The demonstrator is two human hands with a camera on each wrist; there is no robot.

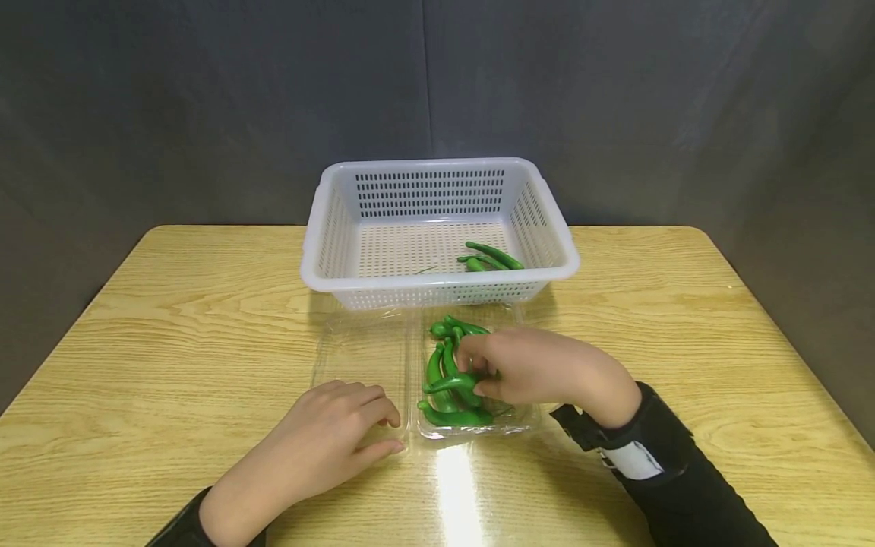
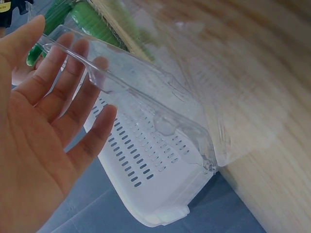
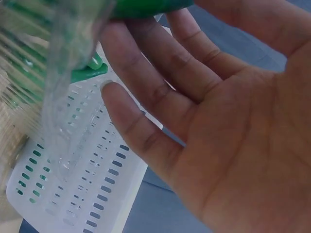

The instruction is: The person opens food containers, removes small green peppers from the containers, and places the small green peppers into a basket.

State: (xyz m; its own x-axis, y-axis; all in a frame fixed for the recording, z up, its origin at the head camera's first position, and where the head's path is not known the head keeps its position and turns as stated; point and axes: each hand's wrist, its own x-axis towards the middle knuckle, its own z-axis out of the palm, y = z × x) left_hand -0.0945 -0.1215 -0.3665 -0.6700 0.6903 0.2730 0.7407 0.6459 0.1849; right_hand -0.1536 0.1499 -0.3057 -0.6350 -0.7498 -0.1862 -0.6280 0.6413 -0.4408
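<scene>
My right hand [image 1: 529, 365] pinches a green pepper [image 1: 451, 384] by its thick end, low over the right half of a clear plastic clamshell box [image 1: 437, 433]. In the right wrist view, the pepper [image 3: 150, 7] shows at the fingertips, along the top edge. Several other green peppers [image 1: 435, 368] lie in that half, partly hidden by the hand. My left hand [image 1: 335, 429] is at the near edge of the box's lid [image 1: 362, 346], which lies folded out to the left. In the left wrist view, its relaxed fingers [image 2: 92, 97] overlap the clear lid rim, with nothing gripped.
Behind the box stands a white slotted basket [image 1: 440, 282] with a few green peppers [image 1: 495, 257] in its near right corner. Both stand on a wooden table [image 1: 171, 327], with a dark grey wall [image 1: 205, 114] behind.
</scene>
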